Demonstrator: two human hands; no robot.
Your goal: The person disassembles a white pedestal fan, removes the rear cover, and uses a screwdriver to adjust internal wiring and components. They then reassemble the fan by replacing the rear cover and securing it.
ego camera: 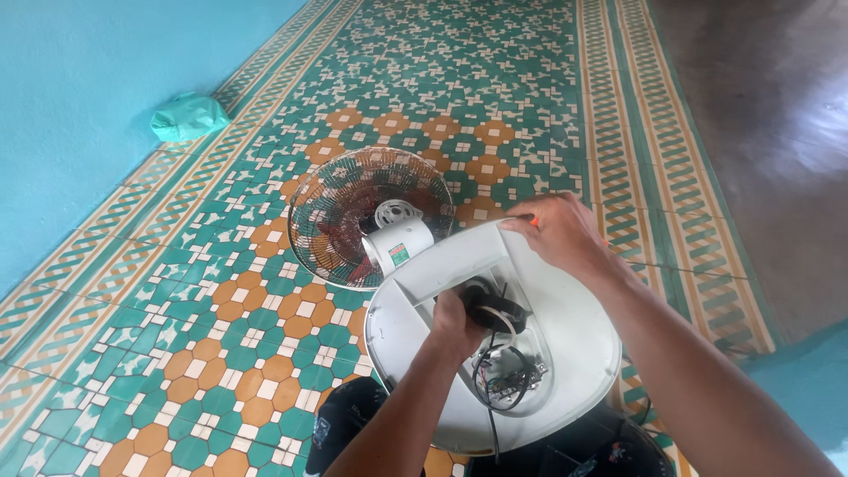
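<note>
- Gripping the black part at the middle of the upturned white fan base (565, 353), the left hand (455, 322) was closed.
- The right hand (556, 234) pinched an orange-tipped tool (531, 220) at the base's far edge.
- The base, resting over the person's lap, looked rigid, light, with fragile wires (503, 375); its rim seemed the safest hold.
- The wire fan guard (340, 221) lay beyond the base.

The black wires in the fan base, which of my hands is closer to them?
Left. Your left hand is in the opening of the white fan base, right beside the black wires. Your right hand is farther up, at the base's upper edge.
</note>
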